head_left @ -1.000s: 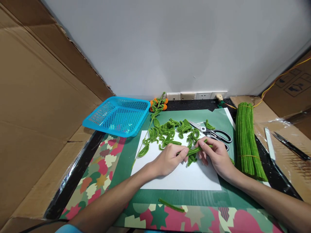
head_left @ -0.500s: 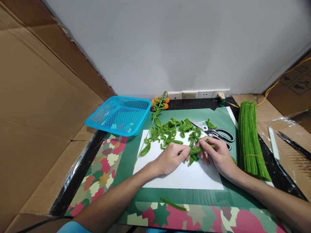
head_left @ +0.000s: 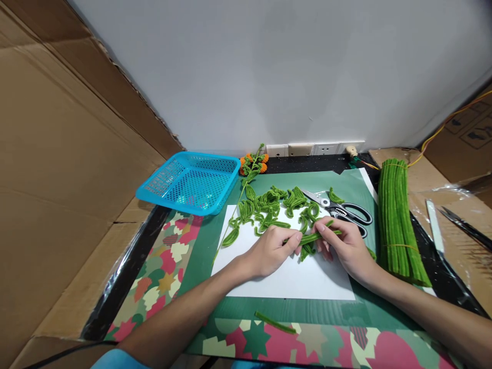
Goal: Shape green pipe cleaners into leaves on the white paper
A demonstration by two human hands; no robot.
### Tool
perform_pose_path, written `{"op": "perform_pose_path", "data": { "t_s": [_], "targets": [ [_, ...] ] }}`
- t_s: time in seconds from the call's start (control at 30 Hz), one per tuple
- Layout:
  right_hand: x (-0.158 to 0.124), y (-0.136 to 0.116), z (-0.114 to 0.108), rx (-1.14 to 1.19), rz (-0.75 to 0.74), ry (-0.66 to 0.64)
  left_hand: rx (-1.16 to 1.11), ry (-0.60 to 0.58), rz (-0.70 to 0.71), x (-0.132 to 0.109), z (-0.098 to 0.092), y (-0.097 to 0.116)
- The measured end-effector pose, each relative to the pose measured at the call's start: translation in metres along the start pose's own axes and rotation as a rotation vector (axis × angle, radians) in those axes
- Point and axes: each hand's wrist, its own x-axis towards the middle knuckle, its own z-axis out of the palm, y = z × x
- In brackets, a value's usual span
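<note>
Both hands meet over a white sheet (head_left: 292, 279) and pinch one short green pipe cleaner piece (head_left: 312, 238) between them. My left hand (head_left: 271, 251) grips its left end with thumb and fingers closed. My right hand (head_left: 344, 246) pinches the right part, fingers curled. Under the piece lies a small clump of bent green pieces (head_left: 305, 251). Behind the hands a pile of curled green pipe cleaner loops (head_left: 272, 207) spreads across the sheet's far edge.
Scissors (head_left: 340, 210) lie behind my right hand. A bundle of long green pipe cleaners (head_left: 397, 220) lies at the right. A blue basket (head_left: 190, 182) stands at the back left, with a stem with orange blossoms (head_left: 251, 166) beside it. One loose green piece (head_left: 274, 323) lies near me.
The view has shifted slightly; both hands keep their pinch on the green piece and have barely moved.
</note>
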Motion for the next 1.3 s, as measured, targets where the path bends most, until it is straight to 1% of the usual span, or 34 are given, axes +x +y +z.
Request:
{"op": "perform_pose_path", "data": {
  "t_s": [0.3, 1.3],
  "targets": [
    [0.0, 0.0008, -0.0009, -0.003, 0.002, -0.008, 0.0, 0.006, 0.003, 0.0004, 0.0002, 0.0026],
    [-0.0014, 0.0005, -0.0019, -0.034, 0.001, -0.027, 0.005, 0.004, 0.008, 0.0005, 0.0003, 0.0013]
  ]
}}
